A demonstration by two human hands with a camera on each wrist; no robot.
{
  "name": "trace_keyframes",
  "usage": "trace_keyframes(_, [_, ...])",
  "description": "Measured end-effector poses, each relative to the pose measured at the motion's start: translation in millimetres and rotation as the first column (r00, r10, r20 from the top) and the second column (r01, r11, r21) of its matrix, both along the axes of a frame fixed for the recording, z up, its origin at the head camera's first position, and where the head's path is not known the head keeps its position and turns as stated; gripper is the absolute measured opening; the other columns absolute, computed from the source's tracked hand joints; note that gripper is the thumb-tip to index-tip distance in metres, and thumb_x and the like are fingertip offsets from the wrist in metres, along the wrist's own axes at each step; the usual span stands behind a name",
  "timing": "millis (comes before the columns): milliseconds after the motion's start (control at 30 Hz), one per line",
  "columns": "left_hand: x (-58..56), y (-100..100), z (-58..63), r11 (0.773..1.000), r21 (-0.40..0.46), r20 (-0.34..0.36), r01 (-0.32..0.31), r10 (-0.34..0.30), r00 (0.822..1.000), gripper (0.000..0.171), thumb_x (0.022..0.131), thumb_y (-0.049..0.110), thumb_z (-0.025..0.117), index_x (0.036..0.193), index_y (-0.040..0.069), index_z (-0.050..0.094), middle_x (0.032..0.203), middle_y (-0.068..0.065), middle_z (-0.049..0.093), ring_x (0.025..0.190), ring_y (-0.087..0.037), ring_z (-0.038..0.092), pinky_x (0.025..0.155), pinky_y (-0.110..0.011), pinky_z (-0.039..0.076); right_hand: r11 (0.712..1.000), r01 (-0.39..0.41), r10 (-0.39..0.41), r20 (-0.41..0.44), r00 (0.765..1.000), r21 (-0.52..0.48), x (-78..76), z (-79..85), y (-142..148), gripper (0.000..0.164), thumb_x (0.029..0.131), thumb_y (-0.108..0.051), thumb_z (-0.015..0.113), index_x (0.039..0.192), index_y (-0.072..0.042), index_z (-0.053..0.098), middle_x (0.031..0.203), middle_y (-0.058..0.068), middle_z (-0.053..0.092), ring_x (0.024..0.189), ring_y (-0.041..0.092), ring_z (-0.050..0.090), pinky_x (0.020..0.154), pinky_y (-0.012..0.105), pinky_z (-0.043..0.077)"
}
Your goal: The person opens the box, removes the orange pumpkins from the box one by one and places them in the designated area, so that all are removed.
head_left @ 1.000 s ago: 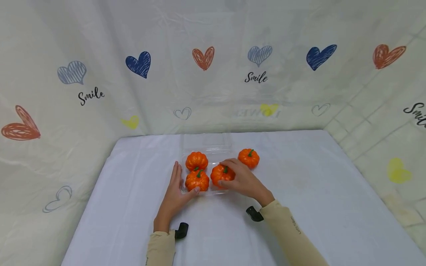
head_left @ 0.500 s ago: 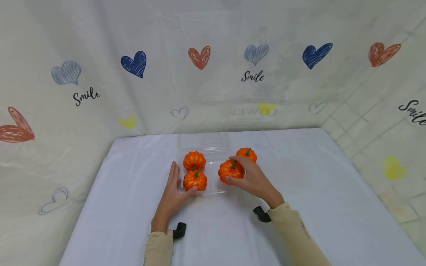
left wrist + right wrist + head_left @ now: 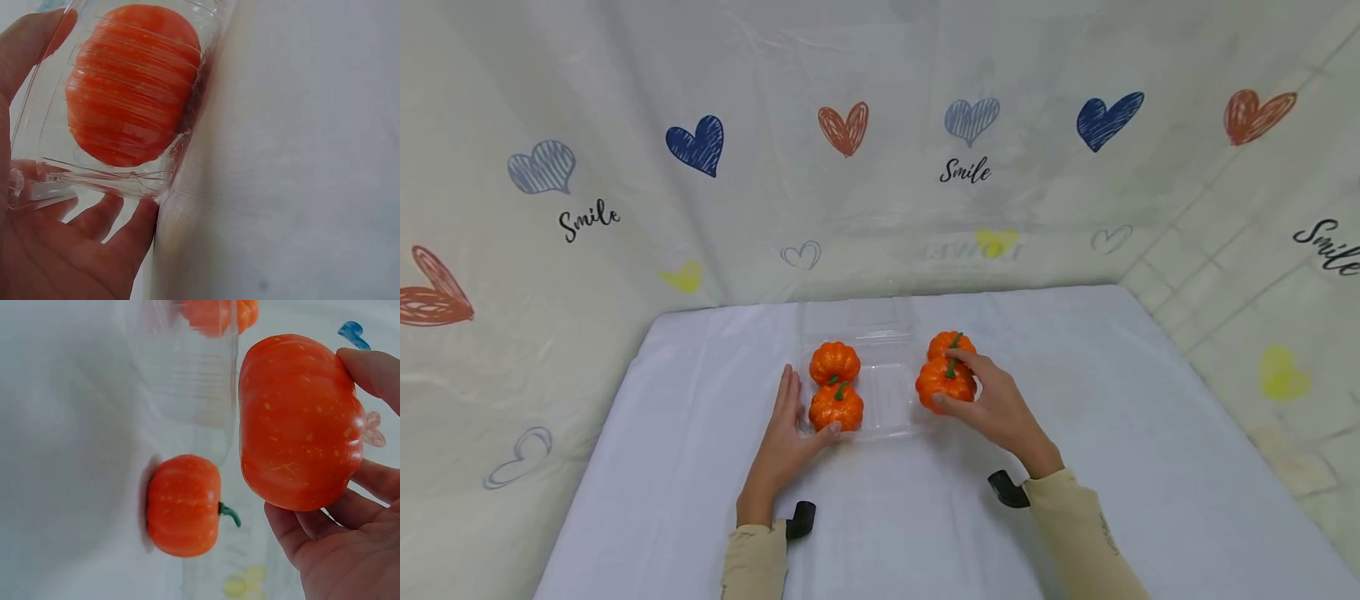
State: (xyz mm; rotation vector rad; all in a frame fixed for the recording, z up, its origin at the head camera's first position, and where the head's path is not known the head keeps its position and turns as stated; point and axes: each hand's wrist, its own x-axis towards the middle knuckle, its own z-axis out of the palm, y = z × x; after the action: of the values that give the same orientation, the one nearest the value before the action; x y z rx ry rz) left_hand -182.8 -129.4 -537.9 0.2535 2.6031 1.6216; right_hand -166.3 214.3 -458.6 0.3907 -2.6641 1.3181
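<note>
My right hand (image 3: 996, 408) grips an orange toy pumpkin (image 3: 940, 390) with a green stem, thumb on its near side. In the right wrist view this pumpkin (image 3: 300, 422) is raised beside the wall of a clear plastic container (image 3: 187, 387). Two more pumpkins, one behind (image 3: 834, 362) and one in front (image 3: 835, 410), sit in the left half of the container (image 3: 887, 400). My left hand (image 3: 786, 446) lies against the container's near left corner, fingers extended along its side and thumb at the front rim. A further pumpkin (image 3: 184, 509) stands on the table outside, beyond the held one.
The container's clear lid (image 3: 853, 317) is folded back toward the rear of the table. A white cloth (image 3: 1112, 433) covers the table. Behind it hangs a pale curtain (image 3: 887, 208) printed with hearts. Each wrist carries a small black camera, such as the left camera (image 3: 801, 519).
My right hand has lifted a pumpkin out of the container's right half and carried it rightward, past the rim. The left hand keeps its place at the corner. The head view has shifted slightly.
</note>
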Motion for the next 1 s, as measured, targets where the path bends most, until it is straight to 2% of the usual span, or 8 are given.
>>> trace_keyframes(200, [-0.3,-1,-0.7,1.000,-0.007,0.020,-0.002,0.002,1.000,0.125,0.087,0.061,0.083,0.174,0.016,0.005,0.179,0.009,-0.003,0.162,-0.024,0.020,0.121,-0.046,0.034,0.999,0.041,-0.041,0.006,0.999,-0.004,2.4,-6.0,11,0.066,0.093,-0.022,0.086,0.149,-0.001,0.058,0.147,0.021,0.059,0.130,0.040,0.059,0.106,0.060,0.053])
trace_keyframes(400, [0.2,-2,0.1,0.999,0.042,-0.013,0.022,-0.021,1.000,0.124,0.089,0.051,0.086,0.173,0.010,0.005,0.180,0.001,-0.003,0.163,-0.026,0.018,0.122,-0.045,0.032,0.998,0.068,-0.068,0.017,0.998,-0.008,3.3,-13.6,18,0.066,0.095,-0.022,0.085,0.150,-0.001,0.056,0.152,0.022,0.055,0.137,0.041,0.054,0.111,0.063,0.048])
trace_keyframes(700, [-0.2,-1,1.9,0.999,0.036,-0.005,0.022,-0.022,1.000,0.124,0.088,0.051,0.086,0.173,0.009,0.006,0.180,0.001,-0.004,0.163,-0.026,0.017,0.122,-0.045,0.032,0.994,0.097,-0.098,0.020,0.995,0.045,5.9,-29.8,24,0.064,0.095,-0.016,0.084,0.148,0.005,0.055,0.149,0.026,0.058,0.136,0.045,0.054,0.112,0.065,0.046])
trace_keyframes(1000, [-1.8,0,-0.8,0.999,0.027,-0.006,0.016,-0.016,1.000,0.123,0.089,0.053,0.085,0.173,0.010,0.006,0.180,0.003,-0.004,0.163,-0.024,0.016,0.121,-0.045,0.034,0.994,0.092,-0.091,-0.021,0.996,0.067,5.6,-47.1,27,0.063,0.092,-0.011,0.085,0.145,0.006,0.056,0.145,0.026,0.057,0.134,0.045,0.054,0.112,0.065,0.045])
